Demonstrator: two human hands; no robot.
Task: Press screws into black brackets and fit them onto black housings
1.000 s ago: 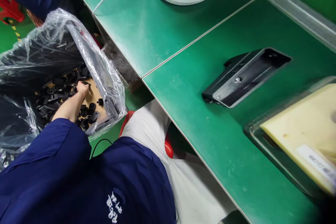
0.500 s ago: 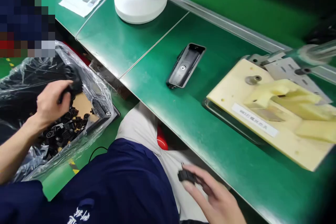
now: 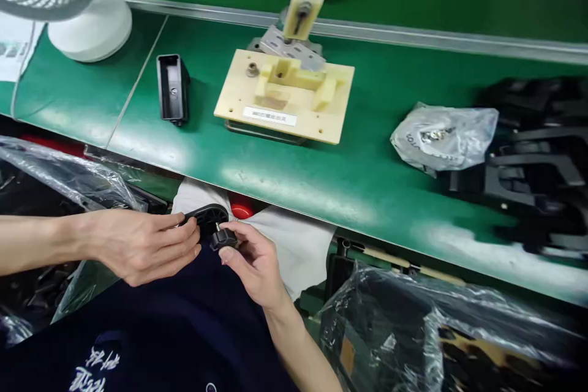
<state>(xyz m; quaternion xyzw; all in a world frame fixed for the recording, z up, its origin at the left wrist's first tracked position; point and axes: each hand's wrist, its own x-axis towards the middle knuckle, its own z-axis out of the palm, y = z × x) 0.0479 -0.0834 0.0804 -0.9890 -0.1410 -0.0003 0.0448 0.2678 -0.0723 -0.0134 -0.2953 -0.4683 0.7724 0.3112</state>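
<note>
My left hand (image 3: 149, 245) holds a curved black ribbed plastic part (image 3: 209, 214) by its left end, above my lap. Between the thumb and index finger of my right hand (image 3: 255, 260) is a black knob (image 3: 223, 239) with a short metal stud pointing up. The knob is right beside the ribbed part; whether they touch is unclear. On the green bench (image 3: 367, 177) stands a hollow black housing (image 3: 173, 89), and to its right lies a cream fixture plate (image 3: 285, 98) with a white label.
A white fan (image 3: 92, 27) stands at the back left by a paper sheet (image 3: 11, 43). A plastic bag of small metal parts (image 3: 445, 138) and black parts (image 3: 542, 165) lie at the right. Plastic-lined bins (image 3: 376, 318) flank my lap.
The view has swung right. My left hand has left the bin at the left with the ribbed part and come next to my right hand, which still pinches the knob.
</note>
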